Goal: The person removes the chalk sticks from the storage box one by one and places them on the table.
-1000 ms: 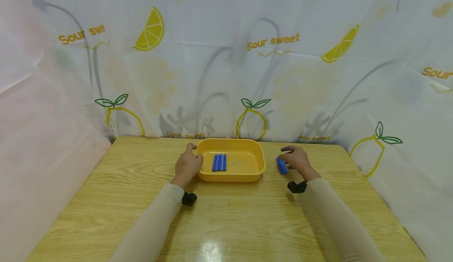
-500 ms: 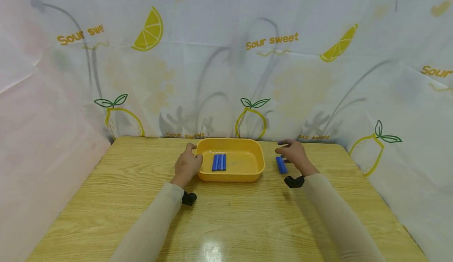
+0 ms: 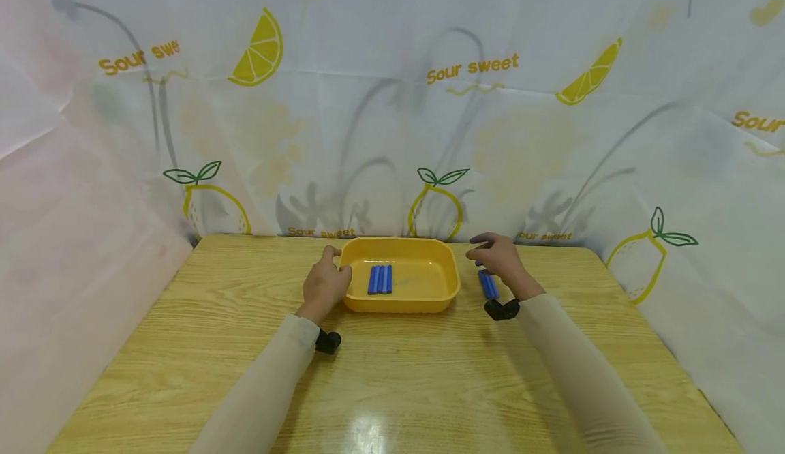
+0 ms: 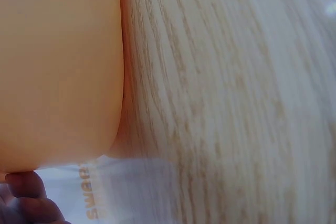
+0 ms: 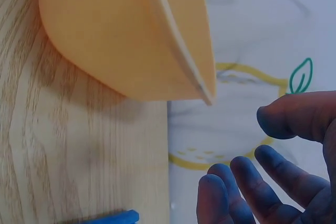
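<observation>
A yellow plastic tray (image 3: pixel 398 306) stands at the back of the table, with several short blue sticks (image 3: pixel 380 280) side by side in its left part. My left hand (image 3: pixel 325 287) grips the tray's left rim; in the left wrist view its curled fingers (image 4: pixel 26 184) touch the wall. To the right of the tray, my right hand (image 3: pixel 499 260) hovers with thumb and fingers spread apart. The right wrist view shows nothing between its bluish-tinted fingertips. More blue sticks (image 3: pixel 488 284) lie below it on the table, partly seen as a blue stick (image 5: pixel 110 217) in the right wrist view.
The wooden table (image 3: pixel 392 379) reaches toward me in front of the tray. A white sheet (image 3: pixel 392 99) printed with lemons hangs close behind its back edge. Black wrist mounts (image 3: pixel 501 309) sit under both wrists.
My right hand has lifted off the blue sticks at the right and shifted left toward the tray. My left hand and the tray have stayed in place.
</observation>
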{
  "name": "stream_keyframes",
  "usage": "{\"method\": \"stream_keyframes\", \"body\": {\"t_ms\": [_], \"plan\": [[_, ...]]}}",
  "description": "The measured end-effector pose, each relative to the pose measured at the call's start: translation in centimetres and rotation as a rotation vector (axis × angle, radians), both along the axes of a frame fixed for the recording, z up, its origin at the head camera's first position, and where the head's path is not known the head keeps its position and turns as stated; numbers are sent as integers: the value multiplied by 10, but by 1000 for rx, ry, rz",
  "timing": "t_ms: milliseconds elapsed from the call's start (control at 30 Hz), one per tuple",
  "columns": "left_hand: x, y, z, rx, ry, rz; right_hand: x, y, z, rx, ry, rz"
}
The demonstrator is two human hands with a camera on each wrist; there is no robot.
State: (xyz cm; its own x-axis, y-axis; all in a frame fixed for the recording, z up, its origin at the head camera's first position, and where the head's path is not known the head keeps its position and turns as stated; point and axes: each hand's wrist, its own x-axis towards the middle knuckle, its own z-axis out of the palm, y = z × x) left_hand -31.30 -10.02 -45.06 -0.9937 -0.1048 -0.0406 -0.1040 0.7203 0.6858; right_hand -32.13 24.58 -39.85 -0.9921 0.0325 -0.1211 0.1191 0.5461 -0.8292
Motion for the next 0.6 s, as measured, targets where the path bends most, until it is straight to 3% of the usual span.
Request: {"method": "stream_keyframes", "body": {"t_ms": [600], "plan": [[2, -2, 1, 21, 0, -21, -3, -33, 8, -29, 49, 11]]}}
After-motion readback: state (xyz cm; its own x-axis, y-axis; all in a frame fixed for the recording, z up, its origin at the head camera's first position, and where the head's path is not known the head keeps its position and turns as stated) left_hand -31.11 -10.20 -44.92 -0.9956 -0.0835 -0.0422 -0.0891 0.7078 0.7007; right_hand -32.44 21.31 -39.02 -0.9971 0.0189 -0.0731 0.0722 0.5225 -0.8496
